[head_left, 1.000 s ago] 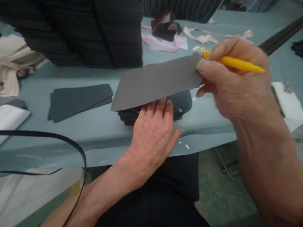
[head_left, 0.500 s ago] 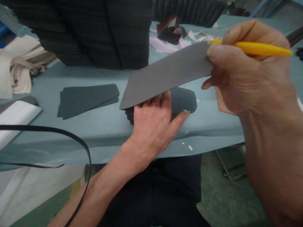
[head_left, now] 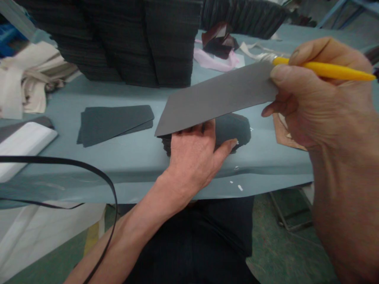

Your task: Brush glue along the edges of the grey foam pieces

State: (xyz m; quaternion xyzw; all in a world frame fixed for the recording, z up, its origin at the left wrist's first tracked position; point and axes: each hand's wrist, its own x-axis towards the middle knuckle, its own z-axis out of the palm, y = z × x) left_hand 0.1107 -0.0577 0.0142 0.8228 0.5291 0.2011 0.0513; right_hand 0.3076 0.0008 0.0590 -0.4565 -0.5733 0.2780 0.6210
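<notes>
Pinches a thin, flat, grey oblong sheet by its right end, thumb and fingers of the right hand closed on it, and carries a yellow, tapering tool with a pale tip in the same grip. Holds the sheet tilted above a low pile of dark grey, blunt-cornered pieces. Lays the left hand at that pile, thumb spread out toward its near edge; cannot tell how far the fingers curl, hidden as they are under the sheet.

Works at a table covered in smooth blue-grey sheeting, creased along the front and flecked with white bits. Has loose dark grey oblong pieces left of the pile, tall black stacks behind them, crumpled cream cloth at far left, and a pink strip beside a shiny maroon scrap farther back. Shows a worn green floor below.
</notes>
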